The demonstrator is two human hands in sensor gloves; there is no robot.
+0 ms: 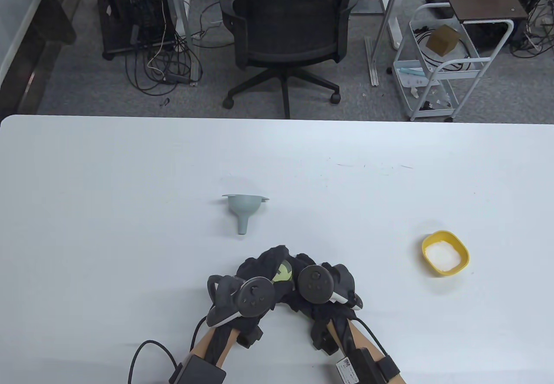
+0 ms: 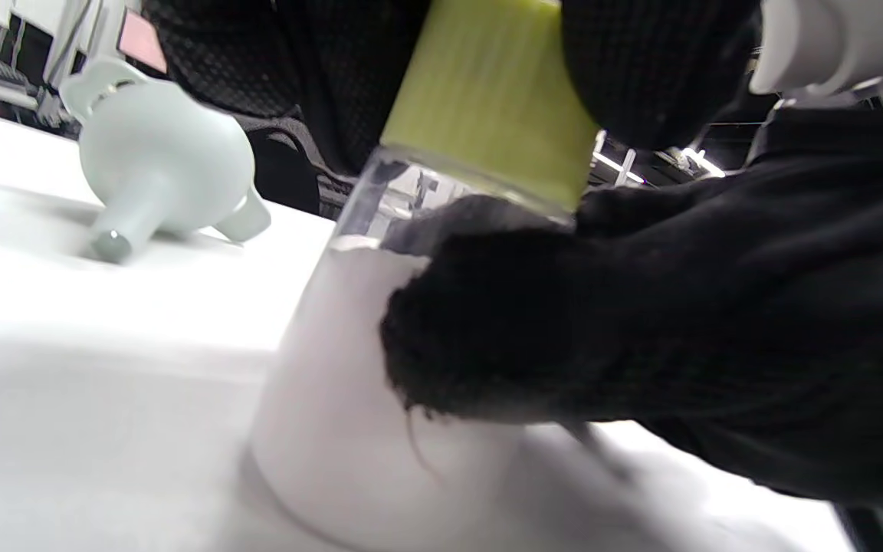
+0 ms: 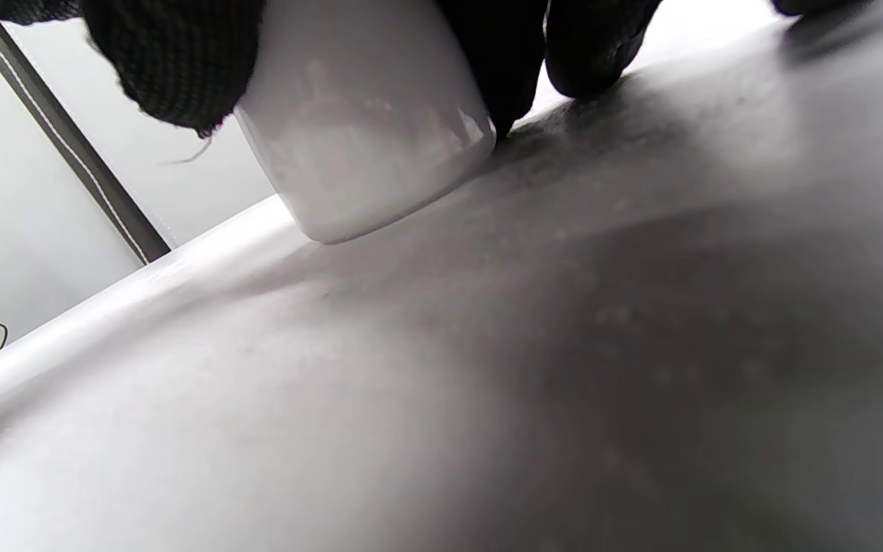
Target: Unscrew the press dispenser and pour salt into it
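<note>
The press dispenser stands on the table near the front edge. It has a yellow-green cap [image 1: 284, 271] and a clear body [image 2: 334, 368] partly filled with white salt. My left hand [image 1: 259, 268] grips the cap [image 2: 487, 100] from above. My right hand [image 1: 308, 264] holds the body, its fingers [image 2: 564, 330] wrapped round the side; the right wrist view shows them at the dispenser's base [image 3: 365, 130]. A grey funnel [image 1: 243, 209] lies on its side beyond the hands. A yellow bowl of salt [image 1: 445, 253] sits to the right.
The white table [image 1: 108, 193] carries only the funnel, the bowl and the dispenser. A black office chair [image 1: 285, 25] and a white cart [image 1: 446, 59] stand beyond the far edge. Glove cables trail off the front edge.
</note>
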